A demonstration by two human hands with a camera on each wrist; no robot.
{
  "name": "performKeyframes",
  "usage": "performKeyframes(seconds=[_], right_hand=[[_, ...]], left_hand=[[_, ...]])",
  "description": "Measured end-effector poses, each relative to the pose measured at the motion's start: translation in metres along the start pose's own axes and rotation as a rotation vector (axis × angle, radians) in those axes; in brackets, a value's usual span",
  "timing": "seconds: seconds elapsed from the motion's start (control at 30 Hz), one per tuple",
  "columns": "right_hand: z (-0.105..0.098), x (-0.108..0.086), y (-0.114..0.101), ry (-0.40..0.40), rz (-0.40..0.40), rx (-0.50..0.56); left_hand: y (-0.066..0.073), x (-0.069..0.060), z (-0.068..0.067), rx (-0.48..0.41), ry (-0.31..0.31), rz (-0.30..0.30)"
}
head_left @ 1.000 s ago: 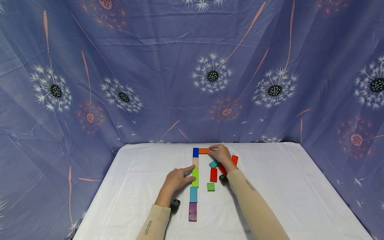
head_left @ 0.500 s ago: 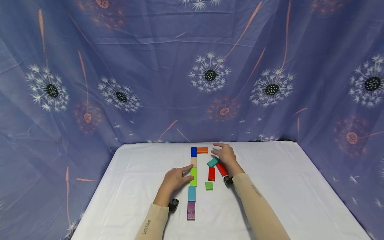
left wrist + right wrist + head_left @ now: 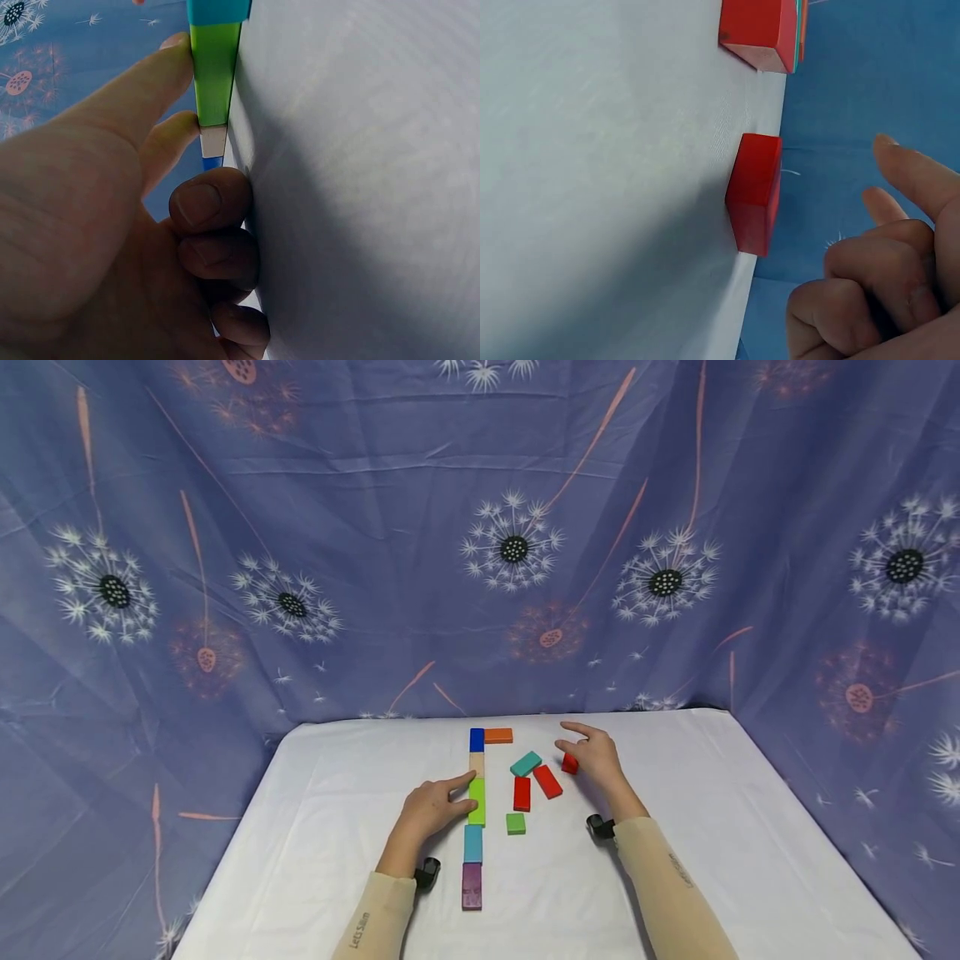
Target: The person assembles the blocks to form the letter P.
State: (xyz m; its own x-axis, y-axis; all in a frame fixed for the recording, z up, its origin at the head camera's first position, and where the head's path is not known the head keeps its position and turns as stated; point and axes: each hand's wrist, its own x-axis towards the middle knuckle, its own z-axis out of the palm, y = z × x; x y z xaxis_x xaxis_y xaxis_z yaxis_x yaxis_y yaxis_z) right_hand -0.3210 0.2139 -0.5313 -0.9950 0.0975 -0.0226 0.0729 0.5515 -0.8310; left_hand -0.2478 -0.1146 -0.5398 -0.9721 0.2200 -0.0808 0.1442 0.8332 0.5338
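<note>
A column of coloured blocks runs up the table: a purple block (image 3: 472, 886), a light blue block (image 3: 473, 844), a lime green block (image 3: 477, 802), a beige block (image 3: 477, 765) and a blue block (image 3: 477, 740). An orange block (image 3: 498, 736) lies crosswise against the blue one. My left hand (image 3: 429, 810) rests beside the column, thumb tip (image 3: 176, 49) at the lime green block's left side and index fingertip near its join with the beige block. Its other fingers are curled on the cloth. Holding nothing, my right hand (image 3: 596, 755) hovers by a red block (image 3: 754, 193), thumb and index apart.
Between the hands lie a teal block (image 3: 526, 764), a tilted red block (image 3: 547, 782), an upright-lying red block (image 3: 522, 794) and a small green block (image 3: 516, 824). White cloth covers the table (image 3: 337, 793). A patterned blue curtain (image 3: 405, 568) hangs behind it.
My right hand has let go of the orange block and moved right, toward the far red block. The left hand has stayed beside the column. The head view has shifted slightly.
</note>
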Motion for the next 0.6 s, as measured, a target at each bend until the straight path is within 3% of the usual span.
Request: performKeyframes(seconds=[0.6], right_hand=[[0.010, -0.050, 0.006, -0.063, 0.053, -0.085]], left_hand=[[0.000, 0.000, 0.000, -0.005, 0.001, 0.018]])
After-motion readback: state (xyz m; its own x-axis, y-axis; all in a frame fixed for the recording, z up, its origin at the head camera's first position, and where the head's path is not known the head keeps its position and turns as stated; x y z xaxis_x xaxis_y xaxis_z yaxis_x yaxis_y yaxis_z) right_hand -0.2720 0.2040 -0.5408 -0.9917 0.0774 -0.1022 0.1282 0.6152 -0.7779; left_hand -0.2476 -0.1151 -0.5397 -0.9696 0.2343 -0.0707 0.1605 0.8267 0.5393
